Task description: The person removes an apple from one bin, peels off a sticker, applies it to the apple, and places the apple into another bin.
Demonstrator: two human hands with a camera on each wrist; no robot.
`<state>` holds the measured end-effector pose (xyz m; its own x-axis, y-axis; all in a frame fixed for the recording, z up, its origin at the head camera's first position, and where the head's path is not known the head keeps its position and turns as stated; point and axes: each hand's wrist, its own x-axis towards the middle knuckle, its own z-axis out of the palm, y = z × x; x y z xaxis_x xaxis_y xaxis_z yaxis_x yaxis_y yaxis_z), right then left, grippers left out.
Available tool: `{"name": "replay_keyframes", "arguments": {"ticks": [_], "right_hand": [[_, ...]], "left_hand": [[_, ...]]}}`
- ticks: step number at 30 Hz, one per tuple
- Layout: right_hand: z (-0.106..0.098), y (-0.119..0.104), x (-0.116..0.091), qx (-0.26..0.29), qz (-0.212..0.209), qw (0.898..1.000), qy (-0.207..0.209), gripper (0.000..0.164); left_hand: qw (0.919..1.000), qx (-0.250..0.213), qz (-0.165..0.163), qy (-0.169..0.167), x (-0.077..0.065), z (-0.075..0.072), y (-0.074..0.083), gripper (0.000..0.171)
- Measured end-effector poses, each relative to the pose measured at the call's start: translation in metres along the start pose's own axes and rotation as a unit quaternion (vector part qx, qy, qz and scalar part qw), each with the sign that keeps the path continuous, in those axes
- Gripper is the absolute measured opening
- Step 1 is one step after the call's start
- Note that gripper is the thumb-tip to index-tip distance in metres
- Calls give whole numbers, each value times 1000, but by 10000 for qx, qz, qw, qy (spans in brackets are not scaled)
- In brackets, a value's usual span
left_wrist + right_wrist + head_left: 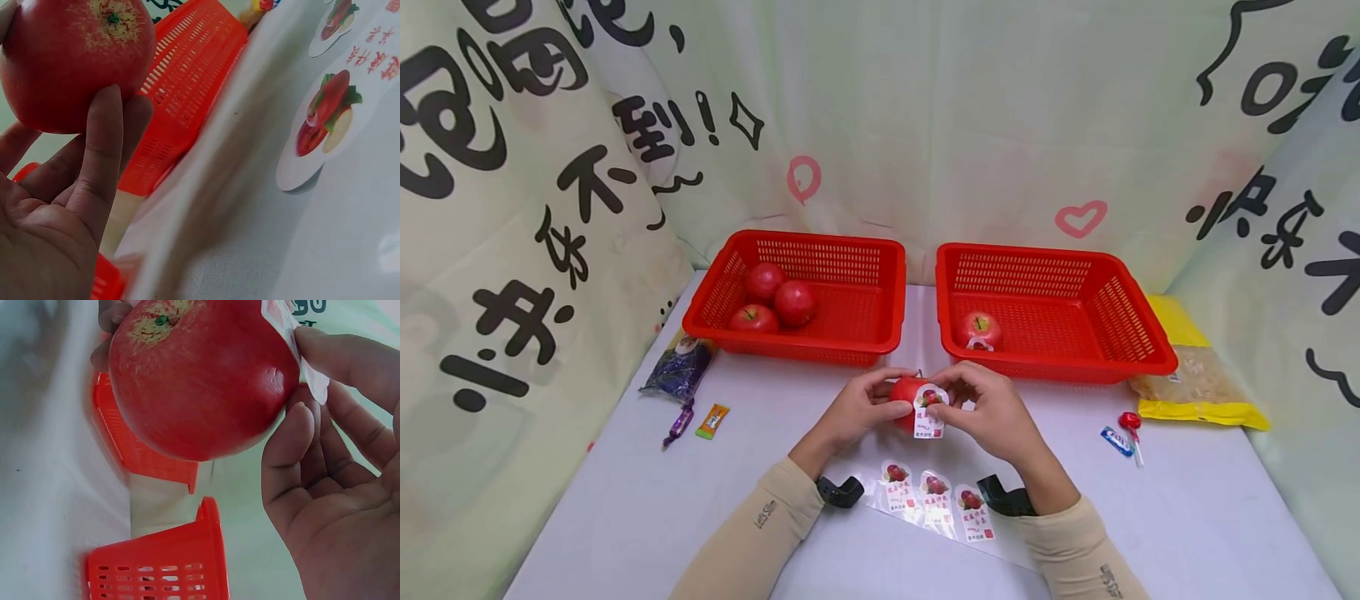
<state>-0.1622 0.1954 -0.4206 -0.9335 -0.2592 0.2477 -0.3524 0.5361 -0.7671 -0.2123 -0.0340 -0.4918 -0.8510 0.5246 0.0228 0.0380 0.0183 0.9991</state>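
Observation:
In the head view, my left hand [861, 404] holds a red apple [902, 389] above the table, its stem side up. A white fruit-printed sticker [928, 423] lies against the apple's side. My right hand [988, 408] pinches this sticker at its edge, the thumb on its printed face. The right wrist view shows part of the sticker [317, 384] standing off the apple's skin. The left wrist view has the left fingers [103, 144] supporting the apple [75, 62] from below. Under the hands lies a clear sheet [1011, 546] bearing three more such stickers [936, 500].
A red basket [820, 354] at the back left holds three apples [795, 302]. The right red basket [1060, 367] holds one stickered apple [981, 327]. Bagged food [679, 367] and candies [711, 422] lie left; a yellow bag [1202, 383] and lollipop [1130, 421] lie right.

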Motion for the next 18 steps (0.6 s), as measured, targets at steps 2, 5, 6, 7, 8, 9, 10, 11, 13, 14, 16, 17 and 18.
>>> {"name": "replay_keyframes", "arguments": {"ticks": [2, 5, 6, 7, 8, 9, 10, 11, 13, 14, 16, 17, 18], "right_hand": [[1, 1, 0, -68, -47, 10000, 53, 36], [3, 3, 0, -43, -62, 9997, 227, 42], [4, 4, 0, 10, -5, 9995, 314, 43], [5, 4, -1, 82, 79, 9991, 419, 44], [7, 5, -2, 177, 196, 9983, 529, 45], [9, 5, -2, 297, 338, 9970, 636, 46], [12, 6, -3, 429, 496, 9952, 733, 47], [14, 6, -4, 552, 651, 9930, 817, 48], [20, 7, -5, 733, 962, 9885, 913, 52], [23, 7, -6, 813, 1104, 9863, 913, 54], [28, 7, -7, 982, 1310, 9829, 846, 58], [30, 7, -7, 1042, 1399, 9813, 811, 59], [32, 7, -7, 1089, 1488, 9797, 783, 60]], "left_hand": [[10000, 5, 64, 12, 0, 0, 0, 54], [9999, -10, 142, 44, 0, -1, 0, 54], [9998, -23, 161, 68, 0, -1, 0, 54], [9998, -35, 174, 100, 0, -1, 0, 54], [9997, -52, 180, 131, 0, -1, 0, 54], [9997, -74, 178, 156, 0, -1, 0, 54], [9996, -85, 178, 183, 0, -1, 1, 54], [9996, -98, 172, 203, 0, -1, 1, 54], [9995, -137, 164, 231, 0, -1, 1, 55], [9995, -150, 167, 235, 0, 0, 1, 55], [9993, -172, 206, 243, 0, 0, 1, 56], [9993, -183, 218, 240, 0, 0, 1, 57], [9992, -189, 239, 242, 0, 0, 1, 57]]}}
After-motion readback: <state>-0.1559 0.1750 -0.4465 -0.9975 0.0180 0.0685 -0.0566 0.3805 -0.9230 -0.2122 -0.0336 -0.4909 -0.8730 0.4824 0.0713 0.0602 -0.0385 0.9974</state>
